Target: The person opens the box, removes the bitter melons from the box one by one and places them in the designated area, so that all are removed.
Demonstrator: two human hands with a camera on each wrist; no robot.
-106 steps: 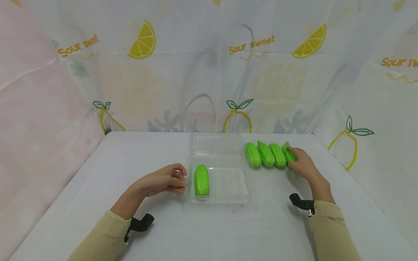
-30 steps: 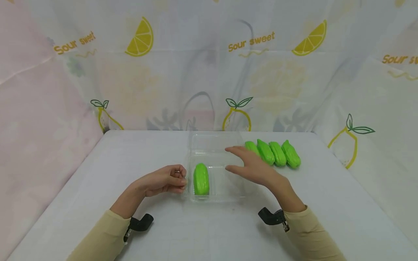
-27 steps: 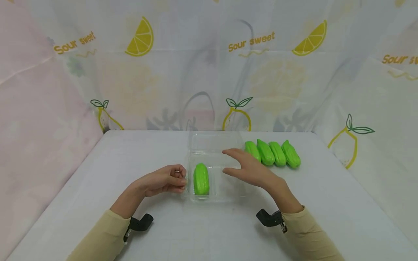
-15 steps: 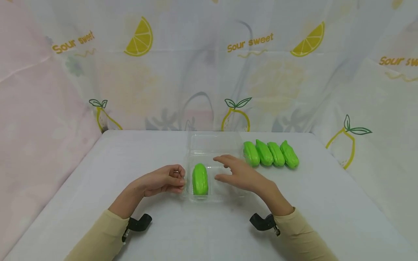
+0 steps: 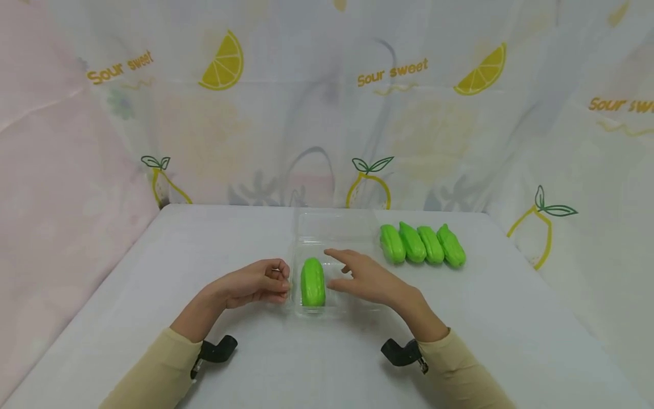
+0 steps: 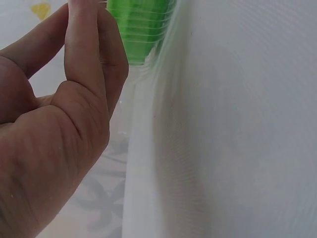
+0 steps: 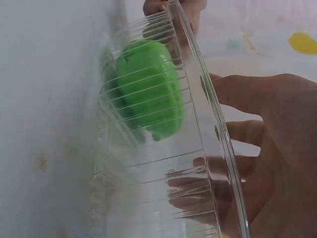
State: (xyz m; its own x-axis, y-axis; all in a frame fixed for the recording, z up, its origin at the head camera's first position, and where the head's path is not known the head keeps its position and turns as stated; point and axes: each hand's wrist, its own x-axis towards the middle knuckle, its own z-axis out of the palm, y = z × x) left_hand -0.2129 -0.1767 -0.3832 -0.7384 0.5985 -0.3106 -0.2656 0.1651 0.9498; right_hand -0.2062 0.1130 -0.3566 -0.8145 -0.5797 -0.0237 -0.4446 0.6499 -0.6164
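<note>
A clear plastic clamshell box (image 5: pixel 337 312) lies with its lid (image 5: pixel 334 226) laid back. Inside, at the left, is a bright green, ridged, gourd-shaped piece (image 5: pixel 313 282), also seen through the box wall in both wrist views. My left hand (image 5: pixel 255 283) pinches the left rim of the box between thumb and fingers. Over the box, my right hand (image 5: pixel 370 278) has its thumb and fingers spread apart, with nothing between them. Its fingertips are just right of the green piece. In the right wrist view, the right fingers (image 7: pixel 240 94) show beyond the clear rim.
Several more green gourd-shaped pieces (image 5: pixel 421 244) lie side by side right of the lid. White cloth covers the table (image 5: pixel 327 363). A printed curtain (image 5: pixel 286 113) hangs behind the table and at its sides.
My right hand has let go of the rightmost green piece in the row and moved left over the box, still drifting left and slightly nearer. My left hand stays on the rim.
</note>
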